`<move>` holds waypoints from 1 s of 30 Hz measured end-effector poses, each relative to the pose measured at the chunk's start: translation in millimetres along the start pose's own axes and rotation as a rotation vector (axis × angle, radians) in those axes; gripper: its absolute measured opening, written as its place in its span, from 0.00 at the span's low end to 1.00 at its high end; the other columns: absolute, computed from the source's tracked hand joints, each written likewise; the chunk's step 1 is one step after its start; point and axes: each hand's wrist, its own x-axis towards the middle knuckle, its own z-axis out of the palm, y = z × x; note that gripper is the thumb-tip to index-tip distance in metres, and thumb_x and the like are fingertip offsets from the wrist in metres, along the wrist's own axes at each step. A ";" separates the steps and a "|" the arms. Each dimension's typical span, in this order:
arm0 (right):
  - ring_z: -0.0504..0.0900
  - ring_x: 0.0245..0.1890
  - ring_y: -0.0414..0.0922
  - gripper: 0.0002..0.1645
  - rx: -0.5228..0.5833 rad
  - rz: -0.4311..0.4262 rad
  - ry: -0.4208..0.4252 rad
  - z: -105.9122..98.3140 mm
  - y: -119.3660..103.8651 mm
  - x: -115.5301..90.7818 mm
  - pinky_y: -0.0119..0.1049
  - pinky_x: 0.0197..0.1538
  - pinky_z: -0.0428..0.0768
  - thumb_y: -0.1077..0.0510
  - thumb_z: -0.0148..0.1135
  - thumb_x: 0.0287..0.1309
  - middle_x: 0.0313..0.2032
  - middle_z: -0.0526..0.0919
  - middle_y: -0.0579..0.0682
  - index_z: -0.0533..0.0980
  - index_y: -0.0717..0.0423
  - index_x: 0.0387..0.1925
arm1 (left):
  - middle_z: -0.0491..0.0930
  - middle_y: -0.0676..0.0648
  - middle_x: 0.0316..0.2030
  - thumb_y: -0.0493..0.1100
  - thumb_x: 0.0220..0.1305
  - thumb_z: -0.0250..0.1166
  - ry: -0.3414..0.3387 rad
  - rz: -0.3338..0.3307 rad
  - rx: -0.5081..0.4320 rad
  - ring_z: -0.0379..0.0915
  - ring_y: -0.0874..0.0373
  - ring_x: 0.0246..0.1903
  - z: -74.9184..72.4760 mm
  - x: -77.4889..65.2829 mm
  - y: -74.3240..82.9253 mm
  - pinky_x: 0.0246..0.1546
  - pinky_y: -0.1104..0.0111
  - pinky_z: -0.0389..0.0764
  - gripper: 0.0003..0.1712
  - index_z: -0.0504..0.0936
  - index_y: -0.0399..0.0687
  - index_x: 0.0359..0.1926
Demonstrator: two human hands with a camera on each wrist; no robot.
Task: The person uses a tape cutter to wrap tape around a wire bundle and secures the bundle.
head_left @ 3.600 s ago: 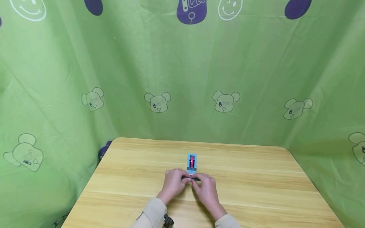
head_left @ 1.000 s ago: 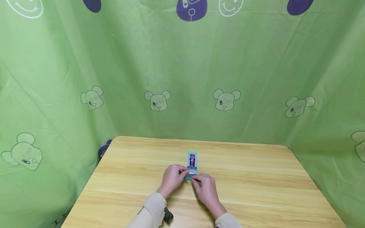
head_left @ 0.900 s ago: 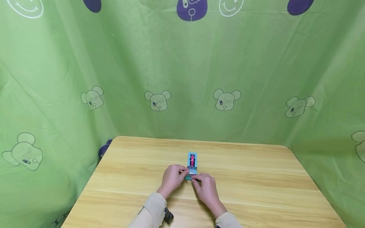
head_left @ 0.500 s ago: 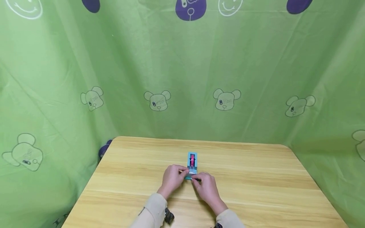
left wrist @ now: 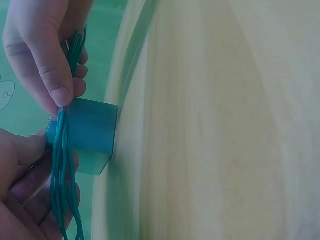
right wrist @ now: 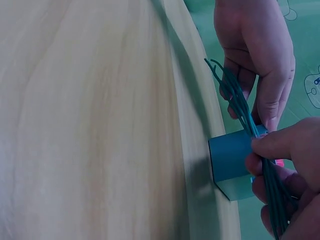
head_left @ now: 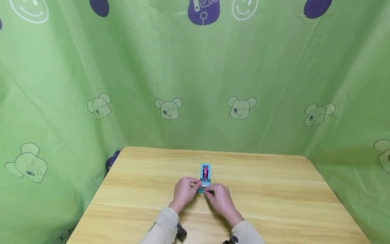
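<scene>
A light blue tape dispenser (head_left: pixel 202 167) with a pink reel (head_left: pixel 205 172) stands on the table, its cutter end facing me. My left hand (head_left: pixel 184 191) has its thumb and forefinger together at the left of that cutter end. It seems to pinch the tape there; the clear tape itself is hard to make out. My right hand (head_left: pixel 221 199) pinches a bundle of thin green wires (right wrist: pixel 241 102) between thumb and fingers, just in front of the dispenser. In the left wrist view the bundle (left wrist: pixel 62 160) crosses before the dispenser's front face (left wrist: pixel 92 125) and my left fingers.
The wooden table (head_left: pixel 280 189) spreads out on both sides of the hands. A green curtain (head_left: pixel 195 67) printed with bear heads hangs round its back and sides. A small black device (head_left: pixel 181 232) is at the left wrist.
From 3.6 seconds ago, the left fingertips have parted from the right ones and moved forward to the dispenser's cutter end. Over the last second the hands have barely moved.
</scene>
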 end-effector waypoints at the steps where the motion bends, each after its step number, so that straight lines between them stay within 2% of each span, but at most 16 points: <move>1: 0.85 0.36 0.47 0.07 0.004 -0.005 -0.002 0.9 1.3 -0.7 0.45 0.43 0.83 0.67 0.73 0.50 0.33 0.87 0.47 0.87 0.54 0.32 | 0.87 0.54 0.37 0.47 0.62 0.71 0.002 -0.002 -0.002 0.67 0.67 0.14 1.0 -0.7 -0.6 0.19 0.72 0.71 0.05 0.90 0.55 0.36; 5: 0.85 0.36 0.44 0.06 0.004 -0.018 -0.039 7.8 10.9 -10.2 0.43 0.43 0.83 0.66 0.72 0.52 0.33 0.87 0.45 0.87 0.53 0.32 | 0.87 0.55 0.37 0.48 0.62 0.70 0.013 0.020 -0.014 0.71 0.68 0.19 5.3 -4.2 -1.4 0.24 0.71 0.74 0.06 0.91 0.54 0.36; 9: 0.84 0.34 0.40 0.06 0.031 0.005 -0.052 8.9 15.2 -21.3 0.38 0.42 0.82 0.65 0.73 0.52 0.31 0.86 0.42 0.87 0.52 0.33 | 0.87 0.57 0.36 0.48 0.62 0.70 -0.024 0.007 -0.022 0.77 0.69 0.27 7.7 -8.5 -1.9 0.31 0.70 0.78 0.05 0.90 0.55 0.37; 13: 0.84 0.33 0.42 0.07 0.032 -0.015 0.000 -1.8 6.1 -13.8 0.39 0.40 0.83 0.66 0.73 0.51 0.31 0.86 0.43 0.87 0.52 0.33 | 0.87 0.57 0.36 0.46 0.62 0.70 -0.007 0.021 -0.025 0.81 0.66 0.32 3.9 -4.4 -2.0 0.35 0.69 0.80 0.04 0.90 0.54 0.36; 16: 0.84 0.33 0.42 0.07 0.017 -0.030 -0.024 -7.0 -0.5 -9.7 0.38 0.39 0.83 0.66 0.72 0.52 0.31 0.86 0.44 0.87 0.54 0.34 | 0.87 0.56 0.35 0.45 0.62 0.71 0.010 0.053 -0.001 0.82 0.64 0.36 -0.5 -1.0 -2.3 0.38 0.67 0.81 0.04 0.91 0.54 0.35; 20: 0.84 0.34 0.41 0.07 -0.007 -0.022 -0.041 -9.7 -7.3 -12.7 0.36 0.41 0.83 0.66 0.72 0.53 0.32 0.87 0.43 0.87 0.54 0.35 | 0.87 0.56 0.35 0.45 0.63 0.70 -0.010 0.069 0.012 0.82 0.64 0.37 -3.9 -1.4 -1.2 0.38 0.68 0.81 0.05 0.91 0.53 0.37; 27: 0.83 0.36 0.41 0.07 -0.036 -0.045 0.003 -15.6 -19.0 -13.6 0.43 0.45 0.82 0.65 0.72 0.53 0.32 0.86 0.41 0.87 0.53 0.35 | 0.87 0.55 0.38 0.46 0.66 0.68 0.028 0.107 -0.040 0.79 0.69 0.32 -11.9 -4.7 7.0 0.29 0.74 0.79 0.08 0.90 0.51 0.41; 30: 0.83 0.37 0.41 0.08 -0.035 -0.034 0.019 -20.0 -22.9 -13.3 0.43 0.45 0.81 0.65 0.72 0.53 0.33 0.86 0.41 0.87 0.52 0.36 | 0.87 0.56 0.38 0.47 0.66 0.67 0.029 0.137 -0.041 0.79 0.70 0.33 -16.7 -6.1 13.4 0.31 0.74 0.78 0.09 0.90 0.50 0.41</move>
